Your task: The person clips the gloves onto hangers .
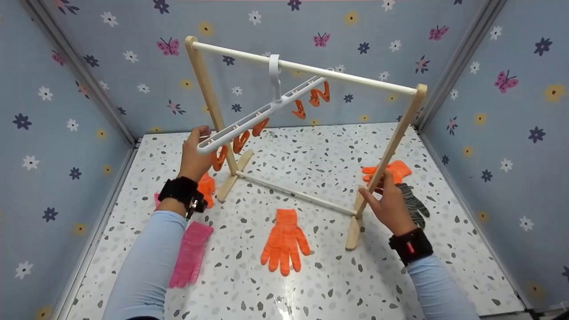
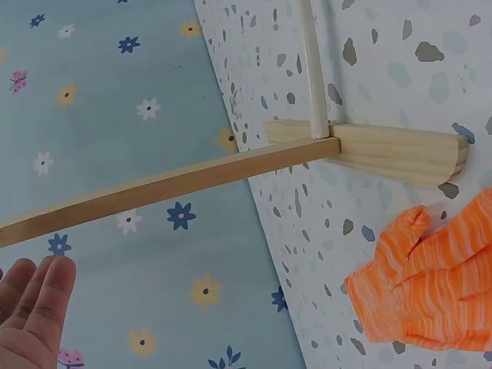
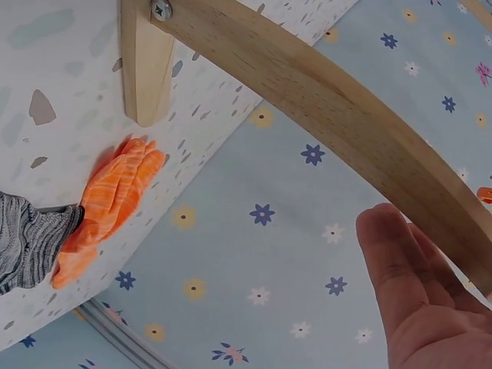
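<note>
While the rack (image 1: pixel 295 193) stands on the table (image 1: pixel 329 284), the hanger (image 1: pixel 276 105) hangs from its top bar (image 1: pixel 346 76).
Left hand (image 1: pixel 194 154) loose beside left post (image 1: pixel 207 89); right hand (image 1: pixel 391 205) loose at right post (image 1: pixel 398 133), can't tell if touching.

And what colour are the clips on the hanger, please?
The clips are orange, clearest in the head view.

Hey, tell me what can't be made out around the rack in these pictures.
Striped glove: head view, partly behind the right grip; right wrist view, cut by the left edge.
Pink thing: head view, only a sliver shows past the left wristband; unidentifiable.
Left grip: left wrist view, partly cut by the left edge, so contact with the rack is unclear.
</note>
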The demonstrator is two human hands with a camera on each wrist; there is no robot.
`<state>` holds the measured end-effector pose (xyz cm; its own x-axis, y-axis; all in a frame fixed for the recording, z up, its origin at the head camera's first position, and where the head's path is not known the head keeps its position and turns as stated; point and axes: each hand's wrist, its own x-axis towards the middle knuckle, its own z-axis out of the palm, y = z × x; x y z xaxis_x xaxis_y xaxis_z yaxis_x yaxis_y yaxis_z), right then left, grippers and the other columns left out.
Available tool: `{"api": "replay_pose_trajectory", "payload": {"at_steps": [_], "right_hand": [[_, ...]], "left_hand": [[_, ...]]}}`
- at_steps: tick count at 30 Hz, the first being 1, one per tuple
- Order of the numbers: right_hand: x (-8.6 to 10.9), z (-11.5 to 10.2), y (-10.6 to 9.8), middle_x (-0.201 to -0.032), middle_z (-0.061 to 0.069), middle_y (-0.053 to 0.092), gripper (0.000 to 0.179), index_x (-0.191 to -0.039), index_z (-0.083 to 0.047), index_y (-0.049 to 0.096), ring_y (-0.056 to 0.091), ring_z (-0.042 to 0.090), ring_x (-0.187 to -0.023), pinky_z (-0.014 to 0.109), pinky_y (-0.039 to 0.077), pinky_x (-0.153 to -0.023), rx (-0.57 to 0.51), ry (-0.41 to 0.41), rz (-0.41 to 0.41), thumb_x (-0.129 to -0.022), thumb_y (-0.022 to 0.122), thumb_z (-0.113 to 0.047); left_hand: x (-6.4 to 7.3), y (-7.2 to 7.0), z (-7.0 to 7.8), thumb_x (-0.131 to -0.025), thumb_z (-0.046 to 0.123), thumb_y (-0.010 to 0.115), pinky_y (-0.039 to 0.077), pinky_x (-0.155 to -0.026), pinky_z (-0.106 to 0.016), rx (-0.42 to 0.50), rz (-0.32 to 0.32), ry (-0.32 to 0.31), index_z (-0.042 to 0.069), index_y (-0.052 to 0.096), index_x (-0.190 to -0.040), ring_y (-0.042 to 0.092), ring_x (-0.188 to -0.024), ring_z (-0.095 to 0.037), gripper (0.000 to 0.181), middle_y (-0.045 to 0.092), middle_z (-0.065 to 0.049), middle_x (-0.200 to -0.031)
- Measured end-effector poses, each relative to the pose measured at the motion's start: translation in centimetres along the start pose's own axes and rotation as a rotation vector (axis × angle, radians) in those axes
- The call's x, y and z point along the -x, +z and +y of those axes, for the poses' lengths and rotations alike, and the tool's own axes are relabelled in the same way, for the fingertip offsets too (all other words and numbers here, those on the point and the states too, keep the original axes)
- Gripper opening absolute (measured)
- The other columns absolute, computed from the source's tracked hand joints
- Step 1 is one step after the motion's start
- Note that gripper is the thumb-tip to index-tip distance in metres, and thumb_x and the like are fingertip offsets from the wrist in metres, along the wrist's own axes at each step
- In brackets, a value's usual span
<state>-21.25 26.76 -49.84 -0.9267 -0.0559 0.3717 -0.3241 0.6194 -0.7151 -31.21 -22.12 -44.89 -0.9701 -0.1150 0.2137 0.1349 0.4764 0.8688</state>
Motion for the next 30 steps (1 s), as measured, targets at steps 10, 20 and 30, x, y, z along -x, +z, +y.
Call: {"api": "replay_pose_trajectory", "payload": {"at_steps": [10, 20, 30], "right_hand": [[-0.3, -0.3, 0.1, -0.124, 0.028, 0.071, 0.051, -0.139, 0.004, 0.046, 0.072, 0.048, -0.116, 0.059, 0.061, -0.101, -0.008, 0.026, 0.002, -0.101, 0.077, -0.007], [-0.4, -0.5, 0.2, -0.122, 0.027, 0.072, 0.047, -0.137, 0.004, 0.047, 0.075, 0.047, -0.11, 0.059, 0.063, -0.096, -0.003, -0.035, 0.046, -0.101, 0.076, -0.005], [-0.6, -0.7, 0.3, -0.122, 0.026, 0.072, 0.042, -0.137, 0.003, 0.048, 0.075, 0.045, -0.107, 0.059, 0.063, -0.096, 0.001, 0.017, 0.033, -0.104, 0.073, -0.007]], "left_hand": [[-1.2, -0.2, -0.1, -0.104, -0.003, 0.063, 0.044, -0.125, -0.053, 0.025, 0.0, 0.04, -0.005, 0.044, -0.157, 0.058, -0.144, -0.042, 0.057, 0.056, -0.029, -0.155], [-1.4, -0.7, 1.3, -0.102, -0.009, 0.062, 0.043, -0.124, -0.055, 0.042, -0.011, 0.098, -0.008, 0.041, -0.157, 0.057, -0.143, -0.043, 0.059, 0.057, -0.028, -0.153], [-2.7, -0.3, 1.2, -0.11, 0.017, 0.064, 0.048, -0.121, -0.052, 0.093, 0.023, 0.121, -0.005, 0.044, -0.157, 0.06, -0.138, -0.041, 0.056, 0.059, -0.028, -0.149]]}}
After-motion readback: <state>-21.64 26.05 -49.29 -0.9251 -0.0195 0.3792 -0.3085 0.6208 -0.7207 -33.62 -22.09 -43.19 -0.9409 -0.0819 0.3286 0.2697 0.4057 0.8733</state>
